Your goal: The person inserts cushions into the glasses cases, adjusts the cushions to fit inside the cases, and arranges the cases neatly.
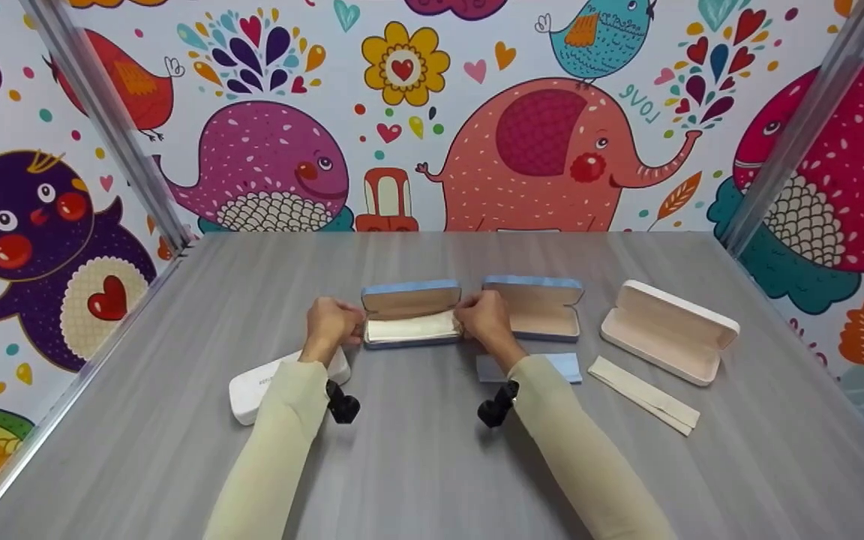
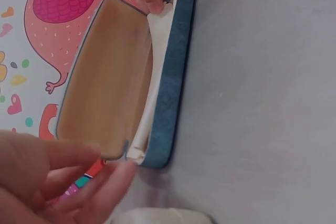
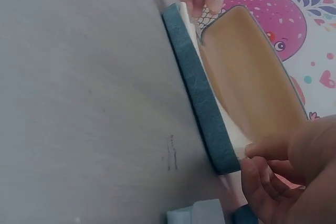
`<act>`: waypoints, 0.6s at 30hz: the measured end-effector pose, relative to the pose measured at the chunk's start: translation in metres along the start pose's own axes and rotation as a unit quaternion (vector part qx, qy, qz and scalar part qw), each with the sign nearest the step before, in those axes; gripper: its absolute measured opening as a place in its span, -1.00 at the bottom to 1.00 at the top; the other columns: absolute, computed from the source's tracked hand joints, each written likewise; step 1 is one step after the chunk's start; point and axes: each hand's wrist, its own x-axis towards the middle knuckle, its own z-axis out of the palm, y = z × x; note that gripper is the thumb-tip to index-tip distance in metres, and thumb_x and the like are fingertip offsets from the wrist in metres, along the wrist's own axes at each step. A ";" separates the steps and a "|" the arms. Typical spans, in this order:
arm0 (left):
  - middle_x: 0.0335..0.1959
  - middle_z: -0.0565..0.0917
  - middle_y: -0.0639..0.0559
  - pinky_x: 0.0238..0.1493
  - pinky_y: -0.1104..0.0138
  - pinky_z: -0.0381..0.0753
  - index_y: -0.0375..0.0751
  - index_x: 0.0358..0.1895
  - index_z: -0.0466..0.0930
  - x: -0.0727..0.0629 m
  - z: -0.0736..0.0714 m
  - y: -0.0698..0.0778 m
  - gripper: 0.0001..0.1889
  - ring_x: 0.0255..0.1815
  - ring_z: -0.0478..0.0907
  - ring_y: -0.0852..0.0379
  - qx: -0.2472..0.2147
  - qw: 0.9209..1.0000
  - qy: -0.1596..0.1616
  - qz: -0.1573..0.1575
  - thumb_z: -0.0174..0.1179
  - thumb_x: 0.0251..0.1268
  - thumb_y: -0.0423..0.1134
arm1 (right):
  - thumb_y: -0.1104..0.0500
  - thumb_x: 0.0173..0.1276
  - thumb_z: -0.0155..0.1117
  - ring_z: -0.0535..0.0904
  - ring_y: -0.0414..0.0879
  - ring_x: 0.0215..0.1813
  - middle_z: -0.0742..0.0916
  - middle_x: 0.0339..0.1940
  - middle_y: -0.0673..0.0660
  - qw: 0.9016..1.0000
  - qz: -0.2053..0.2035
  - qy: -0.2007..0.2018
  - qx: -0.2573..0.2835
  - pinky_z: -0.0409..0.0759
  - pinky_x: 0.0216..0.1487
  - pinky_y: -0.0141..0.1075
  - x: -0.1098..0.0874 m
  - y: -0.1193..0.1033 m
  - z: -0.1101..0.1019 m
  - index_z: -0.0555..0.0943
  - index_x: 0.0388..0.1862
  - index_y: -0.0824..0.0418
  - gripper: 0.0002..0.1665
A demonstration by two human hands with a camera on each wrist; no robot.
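Observation:
A blue glasses case [image 1: 412, 343] stands with its lid up in the middle of the table. Inside its base lies a folded cream cloth [image 1: 411, 328], bowed along its length in the left wrist view. At the case's right end my right hand [image 1: 486, 315] pinches the end of the cloth; its thumb and finger meet there in the right wrist view. My left hand [image 1: 331, 324] is at the left end, fingers [image 2: 118, 182] fairly straight beside the cloth's other end, with a gap from the thumb. Whether those fingertips touch the case I cannot tell.
Right of it stand another open blue case [image 1: 544, 324] and an open white case [image 1: 661, 345]. A folded light-blue cloth [image 1: 567, 366] and a cream cloth strip [image 1: 642, 394] lie in front. A closed white case [image 1: 247, 394] sits partly under the left forearm.

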 end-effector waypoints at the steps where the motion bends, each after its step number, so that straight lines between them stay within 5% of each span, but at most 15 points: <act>1: -0.44 0.72 -0.08 -0.48 0.39 0.73 -0.41 -0.14 0.73 0.000 -0.001 0.001 -0.79 -0.62 0.59 0.23 0.016 1.000 0.010 0.002 0.17 0.27 -0.39 | 0.28 0.30 0.31 0.54 -0.21 -0.55 0.79 -0.38 0.15 1.000 0.004 0.003 0.009 0.50 -0.55 -0.42 -0.001 -0.001 -0.002 0.76 -0.34 0.27 -0.88; 8: -0.37 0.57 -0.03 -0.45 0.40 0.72 -0.40 0.03 0.68 0.000 -0.003 0.009 -0.66 -0.61 0.55 0.24 0.035 0.999 0.017 -0.014 0.04 0.44 -0.22 | 0.17 0.43 0.17 0.54 -0.17 -0.48 0.73 -0.28 0.13 0.998 0.023 0.048 0.042 0.49 -0.48 -0.39 -0.006 -0.015 -0.014 0.71 -0.17 0.25 -0.78; 12: -0.16 0.57 -0.14 -0.16 0.22 0.79 -0.46 0.28 0.46 -0.001 -0.004 0.014 -0.48 -0.24 0.67 0.02 -0.005 0.998 -0.046 -0.043 -0.11 0.58 -0.06 | 0.00 0.53 0.08 0.55 -0.11 -0.28 0.71 -0.16 0.16 0.999 0.034 0.022 0.026 0.54 -0.28 -0.29 -0.007 -0.024 -0.021 0.66 0.02 0.26 -0.61; 18: 0.32 0.44 -0.45 0.19 0.02 0.66 -0.42 0.54 0.03 -0.001 -0.007 0.023 -0.20 0.28 0.51 -0.30 -0.061 0.981 -0.139 -0.118 -0.32 0.59 0.22 | -0.31 0.51 -0.01 0.50 -0.09 -0.17 0.59 -0.10 0.09 0.991 0.105 -0.068 0.045 0.54 -0.18 -0.26 -0.004 -0.035 -0.028 0.42 0.40 0.22 -0.24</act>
